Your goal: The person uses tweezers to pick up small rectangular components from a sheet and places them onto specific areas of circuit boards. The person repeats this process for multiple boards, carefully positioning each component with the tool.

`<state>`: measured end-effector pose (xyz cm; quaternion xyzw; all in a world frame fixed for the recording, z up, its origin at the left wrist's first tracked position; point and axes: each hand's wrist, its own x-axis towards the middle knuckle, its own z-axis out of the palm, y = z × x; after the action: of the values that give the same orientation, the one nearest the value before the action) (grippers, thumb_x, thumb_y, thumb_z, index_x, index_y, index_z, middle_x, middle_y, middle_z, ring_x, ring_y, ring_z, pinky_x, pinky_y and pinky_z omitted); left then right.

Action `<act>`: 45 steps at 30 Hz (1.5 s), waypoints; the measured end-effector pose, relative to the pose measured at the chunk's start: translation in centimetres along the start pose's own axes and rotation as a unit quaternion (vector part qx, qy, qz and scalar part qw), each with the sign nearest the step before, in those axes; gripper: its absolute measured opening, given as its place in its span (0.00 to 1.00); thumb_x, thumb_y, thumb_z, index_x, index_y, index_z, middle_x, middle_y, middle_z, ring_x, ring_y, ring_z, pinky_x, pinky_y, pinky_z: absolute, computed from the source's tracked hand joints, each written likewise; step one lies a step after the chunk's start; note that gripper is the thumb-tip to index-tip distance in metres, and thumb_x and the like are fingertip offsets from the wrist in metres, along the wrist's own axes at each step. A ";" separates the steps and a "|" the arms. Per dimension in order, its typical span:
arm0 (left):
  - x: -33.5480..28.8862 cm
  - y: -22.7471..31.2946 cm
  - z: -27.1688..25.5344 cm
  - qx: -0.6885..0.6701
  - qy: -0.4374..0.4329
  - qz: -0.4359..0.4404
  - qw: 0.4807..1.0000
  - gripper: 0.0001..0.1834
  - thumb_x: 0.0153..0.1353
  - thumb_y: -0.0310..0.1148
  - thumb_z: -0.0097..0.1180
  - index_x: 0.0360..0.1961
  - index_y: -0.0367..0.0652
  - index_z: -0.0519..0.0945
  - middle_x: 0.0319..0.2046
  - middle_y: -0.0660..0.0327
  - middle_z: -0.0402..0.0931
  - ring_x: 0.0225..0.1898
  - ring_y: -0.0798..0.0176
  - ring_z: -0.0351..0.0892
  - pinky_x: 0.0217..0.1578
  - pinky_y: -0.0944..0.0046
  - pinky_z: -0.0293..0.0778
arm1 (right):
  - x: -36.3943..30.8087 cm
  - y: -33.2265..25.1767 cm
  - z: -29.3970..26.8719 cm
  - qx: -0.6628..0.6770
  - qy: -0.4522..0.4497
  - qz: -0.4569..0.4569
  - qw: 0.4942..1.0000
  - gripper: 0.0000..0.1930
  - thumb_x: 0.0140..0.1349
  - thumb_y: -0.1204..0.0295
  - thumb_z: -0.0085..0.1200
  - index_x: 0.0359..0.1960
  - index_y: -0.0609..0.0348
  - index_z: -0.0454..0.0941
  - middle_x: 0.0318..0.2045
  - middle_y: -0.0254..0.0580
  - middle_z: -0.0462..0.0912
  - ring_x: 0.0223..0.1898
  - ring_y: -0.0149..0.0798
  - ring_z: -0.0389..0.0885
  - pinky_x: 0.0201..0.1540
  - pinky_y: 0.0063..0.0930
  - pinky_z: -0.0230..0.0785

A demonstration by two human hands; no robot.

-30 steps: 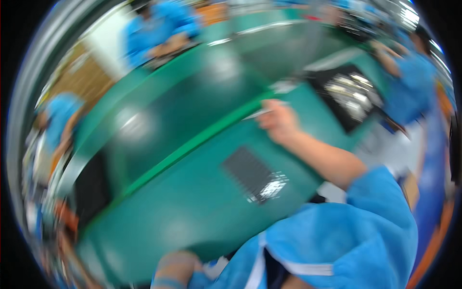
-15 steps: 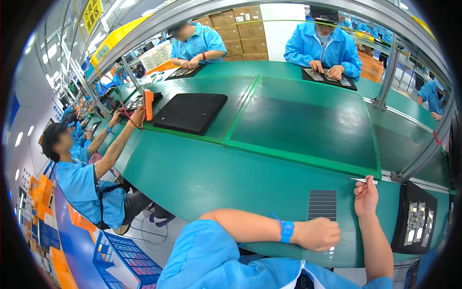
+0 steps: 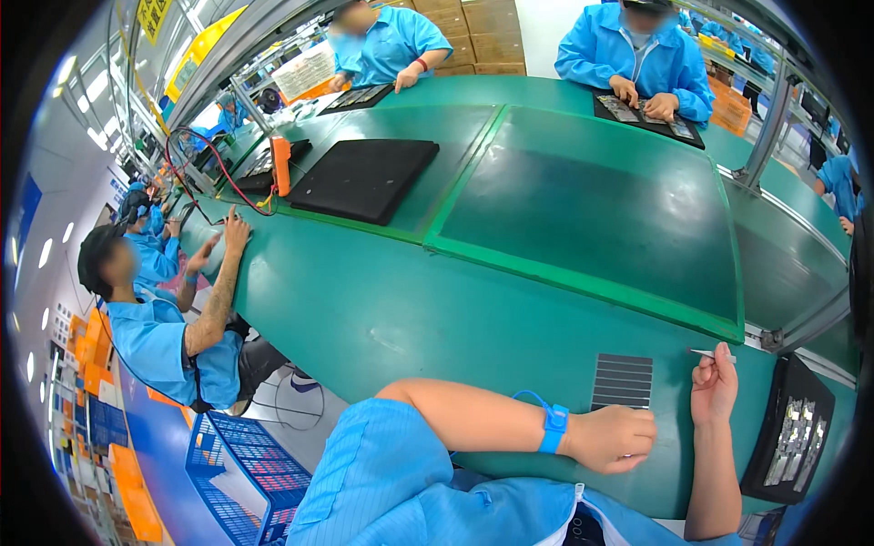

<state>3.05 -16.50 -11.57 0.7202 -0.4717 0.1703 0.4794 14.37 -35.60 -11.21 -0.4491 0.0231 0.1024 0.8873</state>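
While the left hand (image 3: 612,439) rests curled and empty at the bench's (image 3: 382,309) near edge, the right hand (image 3: 713,389) pinches tweezers (image 3: 712,354). Light, thin, probably slippery; best held mid-shaft.

Open green bench top (image 3: 382,300) lies ahead of both hands; only the dark ribbed mat (image 3: 623,381) sits between them.

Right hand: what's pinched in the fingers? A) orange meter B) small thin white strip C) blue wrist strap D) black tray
B: the right hand pinches a small thin white strip at the edge of the green table; the blue wrist strap sits on the left hand's wrist, which rests closed by a small ribbed dark mat.
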 end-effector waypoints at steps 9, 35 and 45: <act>-0.1 -0.3 -0.4 -0.028 0.003 -0.027 0.999 0.05 0.51 0.24 0.55 0.25 0.38 0.71 0.28 0.57 0.69 0.29 0.55 0.70 0.24 0.59 0.70 | -0.4 -0.4 0.6 0.026 0.068 0.031 0.997 0.04 0.65 0.69 0.50 0.34 0.53 0.72 0.20 0.34 0.77 0.14 0.22 0.66 0.17 0.16 0.55; 0.7 -0.9 -0.9 -0.109 -0.064 -0.149 0.981 0.04 0.55 0.27 0.55 0.26 0.39 0.73 0.29 0.59 0.72 0.29 0.55 0.74 0.30 0.59 0.73 | -1.0 -1.1 0.6 0.033 0.037 0.079 0.996 0.03 0.64 0.70 0.51 0.33 0.51 0.70 0.20 0.40 0.79 0.14 0.28 0.71 0.21 0.20 0.59; 0.8 -0.9 -1.0 -0.106 -0.052 -0.143 0.983 0.05 0.54 0.26 0.55 0.26 0.39 0.72 0.28 0.58 0.72 0.29 0.55 0.74 0.29 0.60 0.73 | -1.1 -1.2 0.9 0.021 0.042 0.076 0.996 0.04 0.63 0.70 0.52 0.32 0.51 0.69 0.20 0.40 0.79 0.14 0.27 0.71 0.20 0.19 0.59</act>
<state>4.41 -16.01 -11.02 0.7329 -0.4036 0.0116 0.5476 13.49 -35.76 -9.53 -0.4317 0.0960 0.1498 0.8843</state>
